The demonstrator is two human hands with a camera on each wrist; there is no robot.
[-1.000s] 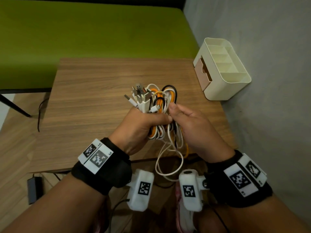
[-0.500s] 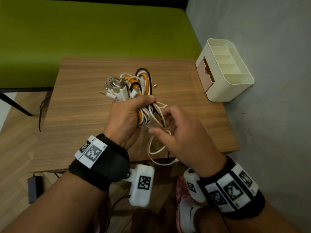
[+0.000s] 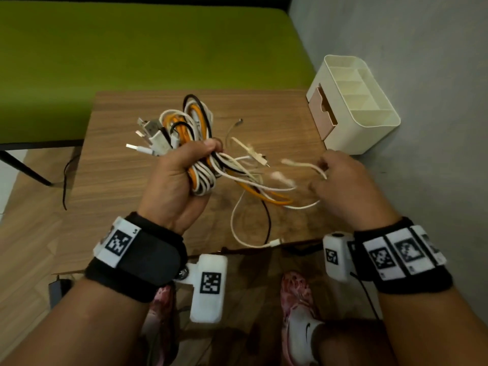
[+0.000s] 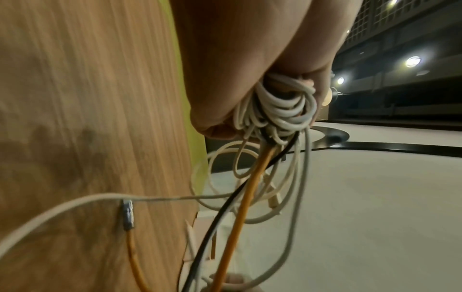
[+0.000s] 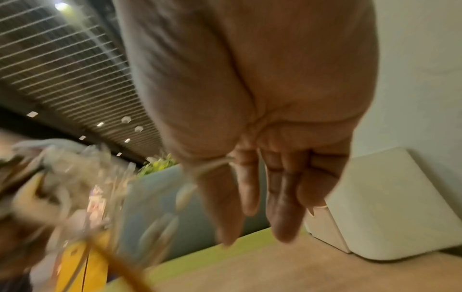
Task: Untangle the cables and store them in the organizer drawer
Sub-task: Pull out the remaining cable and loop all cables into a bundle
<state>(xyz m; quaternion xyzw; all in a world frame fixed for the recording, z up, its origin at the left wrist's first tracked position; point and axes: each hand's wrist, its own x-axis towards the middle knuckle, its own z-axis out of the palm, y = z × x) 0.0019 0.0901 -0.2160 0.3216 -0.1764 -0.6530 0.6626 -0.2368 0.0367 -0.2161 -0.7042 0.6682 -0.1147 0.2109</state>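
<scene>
A: What is hard to make out?

B: The right hand (image 3: 343,186) is motion-blurred; a white cable (image 3: 303,165) crosses its extended fingers, grip unclear.

A: And the left hand (image 3: 179,180)?

B: Fisted around the tangled cable bundle (image 3: 190,128) above the wooden table (image 3: 118,165). The cream organizer (image 3: 364,107), its drawer (image 3: 320,109) partly open, sits at the table's far right corner.

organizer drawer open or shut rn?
Partly open. In the head view the pink drawer juts out past the front of the cream organizer. What is in the drawer cannot be seen.
</scene>
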